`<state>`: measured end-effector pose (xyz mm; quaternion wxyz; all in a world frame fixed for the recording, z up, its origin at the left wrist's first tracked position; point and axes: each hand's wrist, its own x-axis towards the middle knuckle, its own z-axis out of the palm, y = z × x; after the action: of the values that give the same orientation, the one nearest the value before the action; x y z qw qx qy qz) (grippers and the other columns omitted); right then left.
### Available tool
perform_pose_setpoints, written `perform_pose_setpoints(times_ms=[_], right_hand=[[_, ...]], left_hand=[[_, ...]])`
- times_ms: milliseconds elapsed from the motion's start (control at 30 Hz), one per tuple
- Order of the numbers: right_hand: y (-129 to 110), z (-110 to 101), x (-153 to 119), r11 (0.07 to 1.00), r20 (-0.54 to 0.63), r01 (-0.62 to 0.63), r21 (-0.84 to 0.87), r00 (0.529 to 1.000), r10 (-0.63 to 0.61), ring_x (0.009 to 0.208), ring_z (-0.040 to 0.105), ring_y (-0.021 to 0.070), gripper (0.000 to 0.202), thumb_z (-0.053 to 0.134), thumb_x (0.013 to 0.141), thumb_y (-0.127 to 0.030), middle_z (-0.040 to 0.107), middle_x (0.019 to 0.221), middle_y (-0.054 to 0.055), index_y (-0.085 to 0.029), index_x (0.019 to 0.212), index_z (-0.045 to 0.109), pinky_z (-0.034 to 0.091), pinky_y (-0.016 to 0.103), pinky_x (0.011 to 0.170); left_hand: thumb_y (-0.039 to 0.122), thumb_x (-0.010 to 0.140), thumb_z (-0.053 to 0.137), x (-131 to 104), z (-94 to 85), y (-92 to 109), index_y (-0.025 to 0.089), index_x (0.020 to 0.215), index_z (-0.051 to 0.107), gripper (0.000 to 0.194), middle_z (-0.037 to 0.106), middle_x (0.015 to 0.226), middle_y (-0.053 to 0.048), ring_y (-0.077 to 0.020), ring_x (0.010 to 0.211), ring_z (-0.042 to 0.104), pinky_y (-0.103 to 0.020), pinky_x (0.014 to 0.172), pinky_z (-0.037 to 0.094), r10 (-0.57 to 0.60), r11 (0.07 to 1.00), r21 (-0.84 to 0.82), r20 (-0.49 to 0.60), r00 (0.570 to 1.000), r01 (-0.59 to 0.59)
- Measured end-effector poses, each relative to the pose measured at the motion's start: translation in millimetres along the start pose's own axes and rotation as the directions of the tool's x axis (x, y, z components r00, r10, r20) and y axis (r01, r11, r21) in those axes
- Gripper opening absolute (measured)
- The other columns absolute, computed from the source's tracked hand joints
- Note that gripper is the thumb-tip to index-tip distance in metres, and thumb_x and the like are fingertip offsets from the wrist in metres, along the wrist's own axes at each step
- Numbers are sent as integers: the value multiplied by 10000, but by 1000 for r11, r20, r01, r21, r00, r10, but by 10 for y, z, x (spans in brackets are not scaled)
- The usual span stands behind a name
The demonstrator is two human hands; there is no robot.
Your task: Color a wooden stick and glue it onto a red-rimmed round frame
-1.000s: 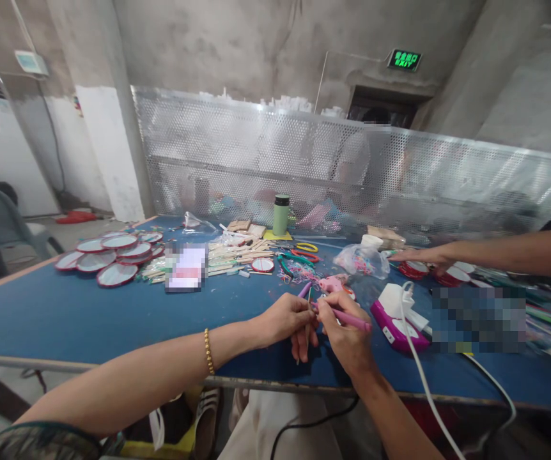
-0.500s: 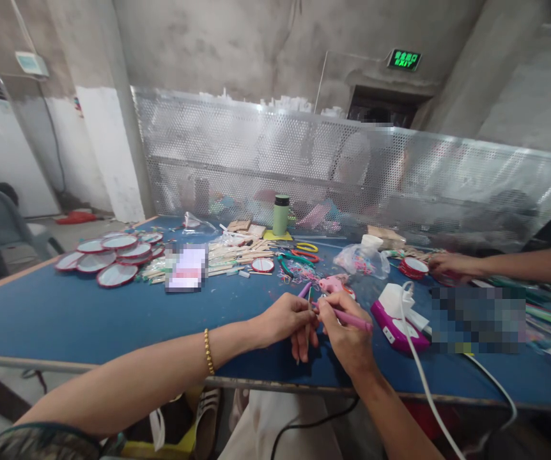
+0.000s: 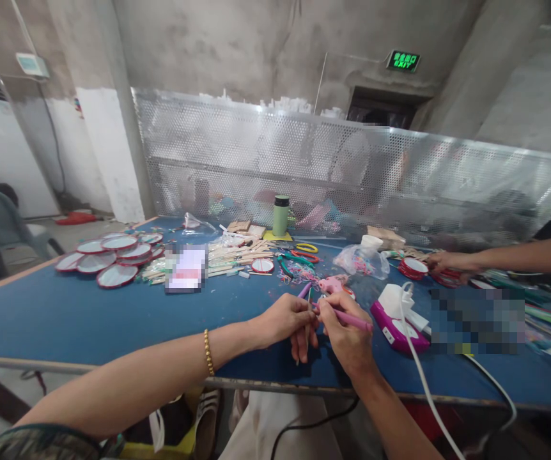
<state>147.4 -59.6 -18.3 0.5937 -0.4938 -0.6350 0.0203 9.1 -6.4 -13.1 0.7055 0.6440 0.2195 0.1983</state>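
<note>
A camouflage-patterned sleeve is cut off at lower left as a person's left hand pinches a thin stick between thumb and forefinger, other fingers curled below, and the right hand clasps a pink pen-like tool between thumb and fingertips. Stick and tool converge above the front edge of a blue worktable; fingers hide the tool's tip, and whether the two touch cannot be told. Beside the right hand, a purple power strip carries a label too small to read. Pixelation masks a dark object at right and a phone-like rectangle at left. Just beyond the fingers lies a pink glue gun, partly covered. Farther right, a co-worker's hand, the arm cropped by the frame, partly hides red-rimmed discs. Behind a perforated metal screen, a green wall sign reads "EXIT" beneath blurred Chinese characters.
</note>
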Motion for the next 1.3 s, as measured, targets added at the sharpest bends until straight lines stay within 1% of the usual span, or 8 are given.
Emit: perform_pose_setpoints(times_ms=[200, 467, 767, 1000, 1300], right_hand=[[-1, 1, 1, 1000, 11, -4, 14, 1000, 4, 537, 582, 148, 224, 552, 842, -284, 605, 550, -12, -213, 631, 579, 447, 254, 507], [38, 6, -13, 999, -18, -35, 18, 999, 35, 542, 584, 150, 216, 567, 842, -291, 602, 553, -11, -211, 642, 590, 435, 255, 501], [15, 3, 4, 999, -4, 4, 37, 1000, -4, 519, 560, 136, 225, 552, 836, -268, 576, 540, -22, -212, 619, 564, 437, 249, 504], [41, -1, -14, 1000, -20, -25, 15, 999, 25, 535, 567, 142, 214, 562, 843, -279, 590, 553, -18, -211, 640, 580, 427, 251, 500], [15, 12, 6, 1000, -2, 5, 20, 1000, -5, 534, 565, 140, 228, 551, 842, -268, 584, 548, -21, -214, 621, 568, 431, 257, 512]], left_hand=[[542, 755, 656, 3, -4, -10, 126, 751, 517, 438, 638, 587, -48, -141, 372, 584, -208, 356, 430, 4, 1000, 14, -5, 1000, -3], [531, 741, 652, -9, -12, -9, 134, 758, 513, 421, 647, 600, -52, -147, 384, 595, -217, 363, 451, 3, 1000, 17, -7, 1000, -2], [489, 754, 640, -9, -15, -11, 126, 755, 526, 380, 646, 597, -56, -135, 383, 588, -206, 367, 447, 6, 1000, 21, -3, 1000, -6], [495, 758, 642, -17, -19, -16, 132, 785, 517, 385, 656, 615, -60, -159, 395, 607, -250, 379, 496, 8, 1000, 2, -2, 1000, -8], [521, 741, 655, -14, -1, 7, 134, 758, 512, 413, 647, 593, -56, -142, 375, 587, -210, 356, 445, 10, 1000, 13, -4, 1000, -10]])
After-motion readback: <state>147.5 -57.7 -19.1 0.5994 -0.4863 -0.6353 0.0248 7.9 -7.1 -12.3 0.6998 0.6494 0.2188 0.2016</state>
